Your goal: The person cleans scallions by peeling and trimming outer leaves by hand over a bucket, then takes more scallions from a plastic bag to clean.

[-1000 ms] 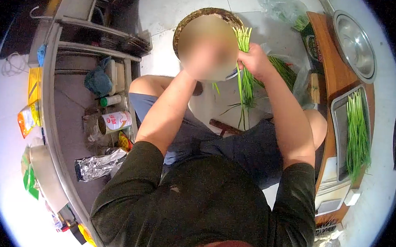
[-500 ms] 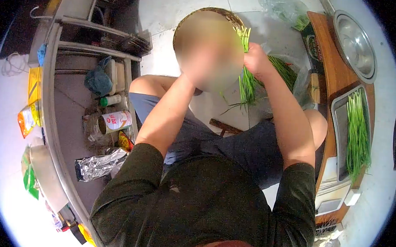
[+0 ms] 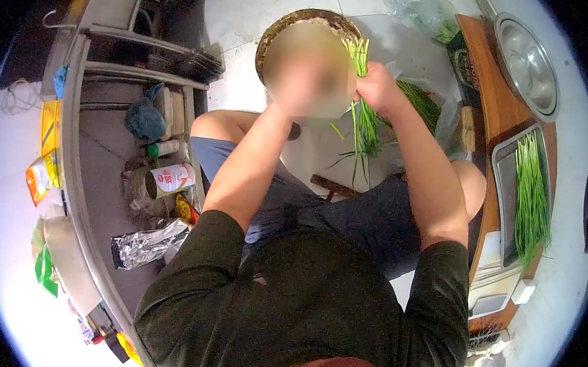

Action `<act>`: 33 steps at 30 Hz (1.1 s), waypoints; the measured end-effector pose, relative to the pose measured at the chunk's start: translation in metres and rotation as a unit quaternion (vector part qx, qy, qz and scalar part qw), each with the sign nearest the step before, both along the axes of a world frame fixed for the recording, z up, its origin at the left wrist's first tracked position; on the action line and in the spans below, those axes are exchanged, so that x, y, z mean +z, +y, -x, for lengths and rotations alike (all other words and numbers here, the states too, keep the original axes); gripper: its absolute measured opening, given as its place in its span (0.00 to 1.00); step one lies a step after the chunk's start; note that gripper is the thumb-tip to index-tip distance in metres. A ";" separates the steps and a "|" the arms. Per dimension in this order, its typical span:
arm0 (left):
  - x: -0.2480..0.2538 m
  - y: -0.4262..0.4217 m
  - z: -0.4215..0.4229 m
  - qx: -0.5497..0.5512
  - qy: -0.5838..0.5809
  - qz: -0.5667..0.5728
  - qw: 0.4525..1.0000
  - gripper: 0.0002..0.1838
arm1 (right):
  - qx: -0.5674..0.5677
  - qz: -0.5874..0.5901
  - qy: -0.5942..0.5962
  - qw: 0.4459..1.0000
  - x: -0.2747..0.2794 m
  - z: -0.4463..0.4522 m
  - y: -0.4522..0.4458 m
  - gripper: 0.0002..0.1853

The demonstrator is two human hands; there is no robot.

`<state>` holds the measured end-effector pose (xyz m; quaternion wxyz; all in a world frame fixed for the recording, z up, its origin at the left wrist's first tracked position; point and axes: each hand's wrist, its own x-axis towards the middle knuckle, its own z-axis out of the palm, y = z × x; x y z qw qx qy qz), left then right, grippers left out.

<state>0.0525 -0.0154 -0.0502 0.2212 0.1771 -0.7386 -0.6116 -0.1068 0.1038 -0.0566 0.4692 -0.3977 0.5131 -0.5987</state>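
My right hand (image 3: pixel 379 89) is closed round a bunch of long green stalks (image 3: pixel 365 131), pale ends up and green leaves hanging down. On the left, my left hand (image 3: pixel 297 90) lies inside a blurred patch over a round container (image 3: pixel 272 33) with a brown, dirty rim; its fingers and anything in them are hidden. A short loose green piece (image 3: pixel 337 130) shows just below the blurred patch, between the two hands.
More green stalks (image 3: pixel 418 105) lie in clear plastic on the right. Beyond them, a wooden board (image 3: pixel 478 67) bears a metal basin (image 3: pixel 527 66) and a tray (image 3: pixel 502 174) of stalks. A shelf with a can (image 3: pixel 171 180) and foil package (image 3: pixel 150 244) stands left.
The held bunch has shifted slightly, its lower leaves swinging. My left hand and the blurred patch have moved a little. A short green piece now shows below the patch.
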 end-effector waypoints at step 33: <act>0.001 -0.025 0.009 0.172 -0.027 -0.066 0.983 0.06 | -0.011 -0.087 -0.015 0.996 0.006 0.001 -0.004 0.10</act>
